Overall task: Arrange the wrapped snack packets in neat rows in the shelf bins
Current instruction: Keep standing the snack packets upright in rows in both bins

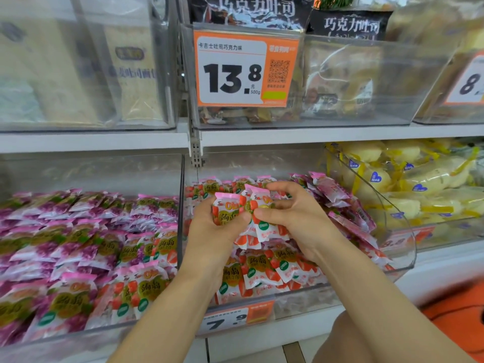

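Pink-topped packets (258, 203) between left grip (212, 227), right grip (297, 218)

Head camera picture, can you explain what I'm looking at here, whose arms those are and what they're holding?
There is no machine here. This is one picture from a camera worn on a person's head, looking down at their own bare arms in front of shop shelves. The left hand and right hand together grip a small bunch of red-and-white snack packets over a clear shelf bin filled with the same kind. The bin to its left holds mostly purple packets; the one to its right holds yellow wrapped snacks. Above, an orange price tag reads 13.8.
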The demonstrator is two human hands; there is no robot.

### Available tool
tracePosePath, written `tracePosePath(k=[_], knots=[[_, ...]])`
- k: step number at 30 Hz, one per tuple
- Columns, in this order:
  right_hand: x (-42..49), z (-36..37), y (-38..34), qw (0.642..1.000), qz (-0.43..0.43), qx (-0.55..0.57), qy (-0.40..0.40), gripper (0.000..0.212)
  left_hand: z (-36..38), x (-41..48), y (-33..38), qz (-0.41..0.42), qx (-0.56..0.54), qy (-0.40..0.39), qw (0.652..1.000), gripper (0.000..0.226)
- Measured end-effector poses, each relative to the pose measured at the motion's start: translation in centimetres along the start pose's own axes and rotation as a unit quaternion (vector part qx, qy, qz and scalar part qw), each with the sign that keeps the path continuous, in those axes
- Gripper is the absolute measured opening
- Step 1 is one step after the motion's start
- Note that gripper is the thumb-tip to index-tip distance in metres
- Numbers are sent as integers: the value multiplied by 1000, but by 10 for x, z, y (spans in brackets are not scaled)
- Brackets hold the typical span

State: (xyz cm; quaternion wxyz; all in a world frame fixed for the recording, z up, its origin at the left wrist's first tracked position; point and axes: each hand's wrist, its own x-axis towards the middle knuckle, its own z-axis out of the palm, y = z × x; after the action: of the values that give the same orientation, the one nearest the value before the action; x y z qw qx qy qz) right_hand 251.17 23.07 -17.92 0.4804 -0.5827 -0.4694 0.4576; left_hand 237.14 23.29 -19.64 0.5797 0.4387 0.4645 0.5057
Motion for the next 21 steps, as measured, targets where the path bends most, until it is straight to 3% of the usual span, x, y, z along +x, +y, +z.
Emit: tracePosePath(k=[2,7,12,16,21], knots=[[3,4,-8,997,-30,-63,22,59,1,2,-3,2,1,22,1000,78],[57,7,-30,992,-52,-72,86,58,1,6,-6,-60,-41,31,997,62],[118,44,-26,983,2,-178,38,66,-2,10,-4,-67,-63,45,995,73],[131,63,-23,921,-65,-384,32,54,-4,10,-3,-61,-57,38,996,72],[134,42,-26,898,-57,-434,46,50,-4,9,-4,-55,-75,38,995,60]])
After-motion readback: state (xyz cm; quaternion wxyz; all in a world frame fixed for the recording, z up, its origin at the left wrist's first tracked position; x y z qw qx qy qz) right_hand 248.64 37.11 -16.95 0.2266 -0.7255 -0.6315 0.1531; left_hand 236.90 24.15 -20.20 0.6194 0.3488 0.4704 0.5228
